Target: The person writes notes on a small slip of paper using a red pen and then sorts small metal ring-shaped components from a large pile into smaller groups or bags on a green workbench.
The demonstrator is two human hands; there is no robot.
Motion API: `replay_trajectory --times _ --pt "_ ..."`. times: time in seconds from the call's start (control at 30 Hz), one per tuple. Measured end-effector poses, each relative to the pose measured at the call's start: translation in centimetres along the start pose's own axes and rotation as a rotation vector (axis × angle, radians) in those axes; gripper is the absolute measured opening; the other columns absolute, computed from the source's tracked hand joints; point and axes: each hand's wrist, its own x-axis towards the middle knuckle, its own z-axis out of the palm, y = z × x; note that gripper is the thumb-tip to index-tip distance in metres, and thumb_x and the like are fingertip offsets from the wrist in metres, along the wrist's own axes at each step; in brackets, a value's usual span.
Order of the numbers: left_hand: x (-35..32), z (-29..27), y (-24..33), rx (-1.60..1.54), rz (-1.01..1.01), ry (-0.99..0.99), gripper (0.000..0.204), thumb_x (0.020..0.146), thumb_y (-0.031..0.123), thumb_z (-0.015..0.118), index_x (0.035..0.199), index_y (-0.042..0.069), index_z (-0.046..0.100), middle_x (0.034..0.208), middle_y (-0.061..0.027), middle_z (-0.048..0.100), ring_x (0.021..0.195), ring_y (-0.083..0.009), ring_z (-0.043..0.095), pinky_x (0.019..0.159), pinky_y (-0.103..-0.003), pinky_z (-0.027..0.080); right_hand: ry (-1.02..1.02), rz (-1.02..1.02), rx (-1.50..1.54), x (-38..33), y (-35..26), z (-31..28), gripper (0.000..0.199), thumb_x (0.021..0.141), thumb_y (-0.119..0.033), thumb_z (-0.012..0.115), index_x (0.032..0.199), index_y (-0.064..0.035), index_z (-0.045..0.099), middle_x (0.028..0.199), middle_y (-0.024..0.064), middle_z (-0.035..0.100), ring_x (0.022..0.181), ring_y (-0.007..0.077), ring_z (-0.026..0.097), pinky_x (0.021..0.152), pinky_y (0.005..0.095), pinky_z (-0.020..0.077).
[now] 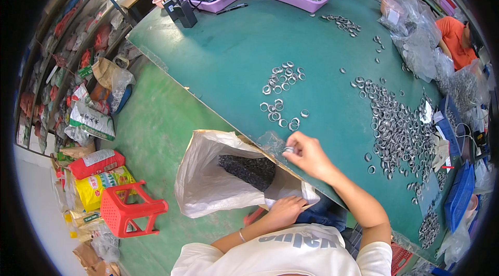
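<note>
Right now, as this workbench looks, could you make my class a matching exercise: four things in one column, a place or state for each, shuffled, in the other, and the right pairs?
Things
1. Right hand
2. Left hand
3. White sack
4. Red stool

Places or states
A. Touching the sack's near edge
B. On the green floor
C. Pinching a metal ring
D. Open, dark pieces inside

Pairs: 1-C, 2-A, 3-D, 4-B
</note>
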Motion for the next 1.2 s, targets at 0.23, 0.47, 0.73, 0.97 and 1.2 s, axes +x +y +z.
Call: replay_trajectory --times 0.23,0.47,0.73,0.97,1.2 --pt "-0.2 0.2 -0.4 0.020 0.019 0.001 0.023 0.086 0.017 0.060 0.104 0.003 0.059 0.094 -0.0147 0.062 0.092 -0.0325 0.060 0.078 -0.043 0.049 0.130 -0.335 -0.171 1.2 -1.0 1.3 0.031 0.081 -0.007 0.069 0.107 -0.0008 0.053 0.102 0.0163 0.053 0.086 0.0319 0.059 0.075 0.0394 0.0487" --pt "0.0 -0.4 0.0 0.014 0.026 -0.001 0.022 0.085 0.017 0.061 0.102 0.003 0.059 0.092 -0.0140 0.062 0.092 -0.0320 0.060 0.077 -0.042 0.049 0.347 -0.283 -0.611 4.1 2.5 -0.8 0.020 0.080 -0.003 0.065 0.098 0.0015 0.058 0.104 0.0160 0.054 0.098 0.0346 0.053 0.080 0.0439 0.0473" --pt "-0.2 0.2 -0.3 0.007 0.025 0.018 0.020 0.084 0.016 0.060 0.101 0.004 0.059 0.093 -0.0135 0.062 0.092 -0.0316 0.060 0.078 -0.043 0.049 0.283 -0.259 -0.315 3.1 2.6 -0.8 0.012 0.080 0.006 0.059 0.090 -0.0007 0.059 0.084 0.0101 0.059 0.072 0.0268 0.060 0.076 0.0369 0.0502" --pt "-0.1 0.3 -0.2 0.012 0.004 0.021 0.022 0.084 0.017 0.060 0.102 0.004 0.059 0.094 -0.0141 0.062 0.094 -0.0315 0.060 0.079 -0.043 0.049 -0.153 -0.046 0.195 -0.4 -0.5 3.3 0.012 0.086 -0.001 0.062 0.098 -0.0003 0.063 0.081 0.0025 0.058 0.068 0.0080 0.056 0.057 0.0225 0.0474" --pt "-0.4 -0.1 -0.1 0.006 0.000 0.010 0.021 0.085 0.016 0.060 0.102 0.003 0.059 0.094 -0.0145 0.062 0.096 -0.0321 0.060 0.081 -0.043 0.048 0.110 -0.212 -0.112 2.4 0.2 -0.2 0.020 0.084 -0.004 0.064 0.103 -0.0022 0.064 0.099 0.0089 0.060 0.081 0.0166 0.060 0.067 0.0290 0.0502"
